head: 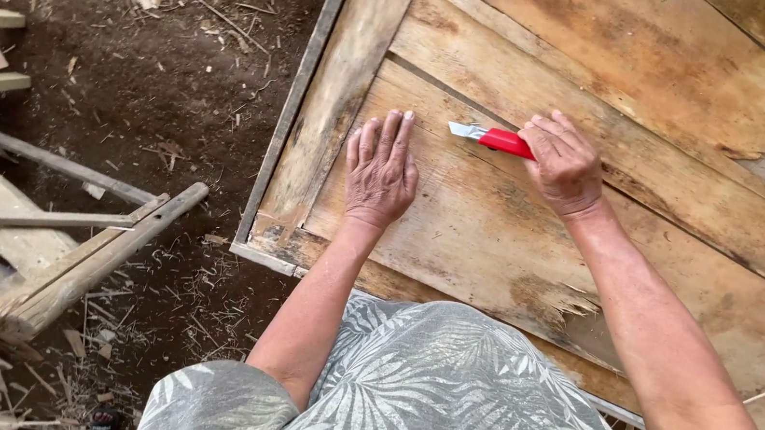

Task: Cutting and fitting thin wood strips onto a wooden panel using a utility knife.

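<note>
Bare dark earth strewn with wood chips and straw lies around a worn, brownish plywood panel [536,234] patched from overlapping sheets, with a grey metal strip [288,126] running down its left edge. At the grip, the right hand [562,164] is closed around the red plastic handle of a utility knife [494,139], whose short silvery blade points left and sits on or just above the wood, near the seam between two sheets in the upper middle of the panel; whether the tip bites the surface cannot be told. Just beside it, toward the panel's left edge, the left hand [380,171] lies flat and empty, fingers spread, pressing the sheet. For a clean cut, the blade judged best kept low and drawn steadily along the seam, with the flat hand staying clear of the blade's line, since the tip points toward it. Splintered veneer [557,300] near the panel's near edge suggests brittle wood, so light repeated passes seem wiser. Loose grey timber battens [54,272] lie on the ground, well apart at left.
</note>
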